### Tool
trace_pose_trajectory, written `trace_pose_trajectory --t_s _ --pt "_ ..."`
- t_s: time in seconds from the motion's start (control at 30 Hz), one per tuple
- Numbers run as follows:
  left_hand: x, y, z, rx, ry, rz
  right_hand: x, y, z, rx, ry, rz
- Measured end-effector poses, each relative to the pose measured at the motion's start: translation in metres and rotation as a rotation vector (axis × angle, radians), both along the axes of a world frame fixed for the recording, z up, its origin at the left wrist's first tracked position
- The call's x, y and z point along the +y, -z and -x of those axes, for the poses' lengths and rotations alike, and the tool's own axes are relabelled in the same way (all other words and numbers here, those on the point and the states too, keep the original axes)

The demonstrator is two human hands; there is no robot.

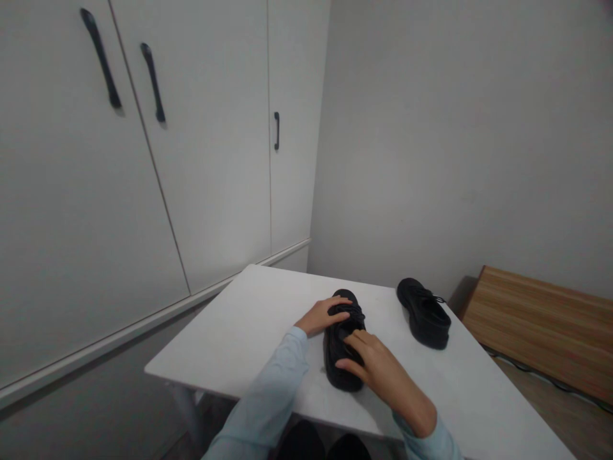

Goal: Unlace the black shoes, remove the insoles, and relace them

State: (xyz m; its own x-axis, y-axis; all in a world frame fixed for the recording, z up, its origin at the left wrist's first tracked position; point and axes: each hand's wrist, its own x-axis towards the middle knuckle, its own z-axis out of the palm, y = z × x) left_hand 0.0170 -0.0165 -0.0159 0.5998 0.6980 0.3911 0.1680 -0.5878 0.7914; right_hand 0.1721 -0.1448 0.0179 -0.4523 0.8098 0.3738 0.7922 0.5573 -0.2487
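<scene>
A black lace-up shoe (343,381) rests on the white table (268,313), its toe pointing away from me and its heel toward me. My left hand (323,315) holds it from the left, fingers and thumb over the laced front part. At the shoe's opening is my right hand (371,358), with fingertips at the inner edge and the thumb over the heel part; what the fingertips touch inside is partly hidden. A second black lace-up shoe (428,322) stands upright at the table's right side, apart from both hands.
White cabinets (215,160) with dark handles line the left, and a grey wall (454,140) rises behind the table. To the right is a wood-grain board (546,326), with a dark cable (541,377) along its lower edge. My knees (301,441) show below the table's near edge.
</scene>
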Motion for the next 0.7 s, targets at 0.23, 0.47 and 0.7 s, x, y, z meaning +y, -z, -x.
trace_pose_trajectory --t_s 0.23,0.47,0.7 --pt "-0.003 -0.001 0.001 -0.021 -0.004 0.017 0.040 -0.037 -0.031 0.231 -0.037 -0.068" --pt "0.002 0.005 0.000 0.006 -0.015 0.000 0.071 -0.009 -0.038 0.273 -0.113 0.028" --pt "0.001 0.001 0.002 0.016 0.026 0.015 0.079 0.009 -0.041 0.505 -0.156 0.058"
